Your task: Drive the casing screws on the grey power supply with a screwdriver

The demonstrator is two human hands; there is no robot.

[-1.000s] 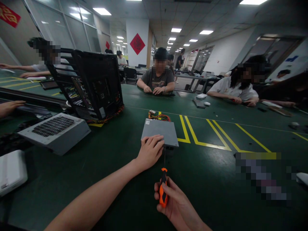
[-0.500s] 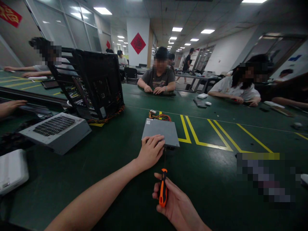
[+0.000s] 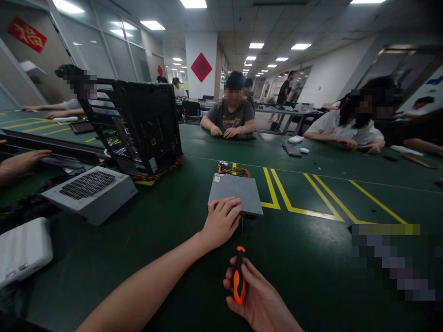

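A grey computer power supply unit (image 3: 236, 190) lies flat on the green table (image 3: 166, 263), its bundle of coloured cables (image 3: 237, 170) at the far side. My left hand (image 3: 223, 219) grips its near left edge, fingers across the top; the thumb is hidden. Below it, my right hand (image 3: 254, 288) is closed around the orange and black handle of a screwdriver (image 3: 239, 276). The thin shaft points away from me to the unit's near side. Shadow hides where the tip meets the unit.
To the left stand a second power supply unit (image 3: 93, 191) with a grille, a black computer case (image 3: 138, 124) and a white device (image 3: 26, 249). Another person's hand (image 3: 26, 166) reaches in at the left edge. People sit across the table. Yellow tape (image 3: 304, 210) marks the tabletop.
The whole view has shifted slightly, so things appear a little lower and further right. My right fingers have shifted on the screwdriver, and its handle looks turned. My left hand stays on the unit.
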